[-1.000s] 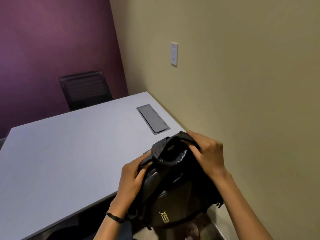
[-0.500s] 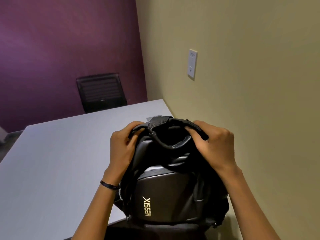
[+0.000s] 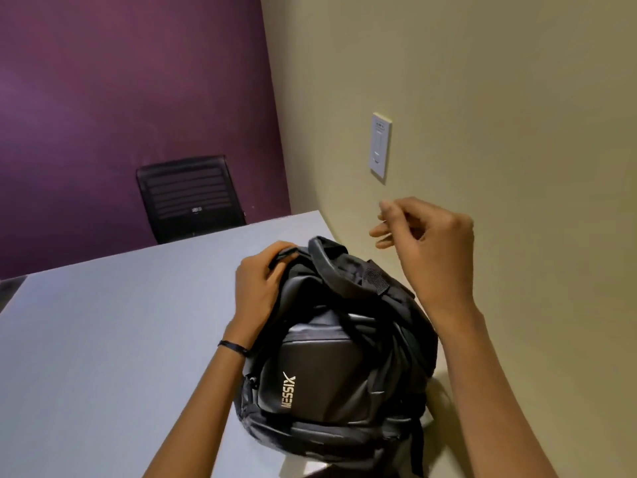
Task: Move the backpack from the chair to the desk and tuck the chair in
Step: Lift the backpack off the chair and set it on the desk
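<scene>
The backpack [image 3: 331, 353] sits on the desk [image 3: 113, 339], at its right edge against the wall [image 3: 482, 81]. Behind the backpack, past the desk's far edge, stands an office chair [image 3: 189, 198]. A wall switch [image 3: 380, 146] is above and behind the backpack.

Backpack [image 3: 331, 343] now rests on the counter [image 3: 103, 339], no longer hanging off its near edge. Right hand [image 3: 431, 246] has let go of the top handle and lifted clear, fingers loose.

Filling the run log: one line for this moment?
backpack: on desk | left hand: gripping top | right hand: off, empty | chair tuck: pending
</scene>
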`<state>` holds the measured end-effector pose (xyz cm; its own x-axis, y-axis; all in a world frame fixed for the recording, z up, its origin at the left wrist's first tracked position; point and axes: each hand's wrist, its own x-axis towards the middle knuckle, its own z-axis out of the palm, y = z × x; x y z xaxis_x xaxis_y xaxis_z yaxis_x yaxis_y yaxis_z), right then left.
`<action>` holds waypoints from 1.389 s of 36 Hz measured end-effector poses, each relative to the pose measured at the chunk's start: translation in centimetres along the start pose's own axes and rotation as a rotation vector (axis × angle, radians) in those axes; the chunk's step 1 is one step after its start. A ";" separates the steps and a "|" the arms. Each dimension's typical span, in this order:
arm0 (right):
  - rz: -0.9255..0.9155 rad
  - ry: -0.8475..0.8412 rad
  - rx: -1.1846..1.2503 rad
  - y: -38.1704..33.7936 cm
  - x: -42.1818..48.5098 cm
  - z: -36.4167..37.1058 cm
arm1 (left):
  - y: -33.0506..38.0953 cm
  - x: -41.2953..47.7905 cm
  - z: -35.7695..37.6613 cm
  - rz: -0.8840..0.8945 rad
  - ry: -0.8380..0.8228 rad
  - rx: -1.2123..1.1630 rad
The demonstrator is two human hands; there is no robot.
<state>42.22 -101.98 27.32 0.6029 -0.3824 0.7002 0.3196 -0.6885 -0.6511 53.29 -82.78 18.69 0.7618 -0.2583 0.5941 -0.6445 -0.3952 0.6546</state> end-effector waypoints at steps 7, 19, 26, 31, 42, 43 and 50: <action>0.111 -0.183 -0.155 4.8 -0.3 1.7 | -2.0 4.2 2.8 0.012 -0.065 -0.080; 0.297 -0.528 -0.315 10.4 -1.3 3.1 | -5.5 7.5 6.0 -0.036 -0.108 -0.168; 0.278 -0.561 -0.404 11.7 -2.2 4.9 | -7.8 6.7 6.8 -0.098 -0.197 0.028; 0.281 -0.455 -0.426 12.4 -2.4 6.7 | -9.9 2.0 6.4 -0.162 -0.198 0.142; 0.286 -0.399 -0.499 12.2 -2.1 7.8 | -11.1 -9.6 9.3 -0.699 -0.131 -0.113; 0.289 -0.394 -0.501 12.2 -2.1 7.8 | -11.0 -9.3 9.7 -0.723 -0.133 -0.131; 0.317 -0.282 -0.525 13.0 -2.4 6.3 | -11.6 -5.7 12.1 -0.654 -0.204 -0.127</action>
<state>49.49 -106.10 15.35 0.7994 -0.4887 0.3494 -0.2590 -0.8051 -0.5336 57.24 -87.41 2.01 0.9854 -0.1674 -0.0322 -0.0423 -0.4230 0.9051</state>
